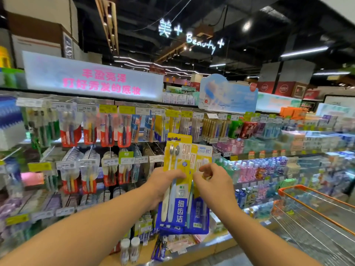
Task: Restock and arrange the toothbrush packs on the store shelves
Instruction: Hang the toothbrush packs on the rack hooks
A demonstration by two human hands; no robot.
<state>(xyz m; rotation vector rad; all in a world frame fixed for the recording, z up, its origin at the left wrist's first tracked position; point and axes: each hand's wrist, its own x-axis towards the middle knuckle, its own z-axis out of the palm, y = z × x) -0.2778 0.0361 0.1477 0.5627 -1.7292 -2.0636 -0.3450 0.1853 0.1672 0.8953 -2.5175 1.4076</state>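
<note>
I hold a fanned stack of yellow-and-blue toothbrush packs (pixel 179 189) upright in front of the shelves. My left hand (pixel 163 185) grips the stack around its middle, thumb across the front pack. My right hand (pixel 213 181) is at the stack's right side, its curled fingers on the edge of the rear packs. Behind them, several rows of toothbrush packs (pixel 107 127) hang on pegs under price tags. Two bare pegs (pixel 153 148) stick out just left of the stack's top.
An orange-rimmed wire shopping cart (pixel 315 214) stands at the lower right. Shelves of mouthwash bottles (pixel 259 169) and boxed goods run off to the right. Two small white jars (pixel 129 248) and loose packs lie on the bottom shelf ledge.
</note>
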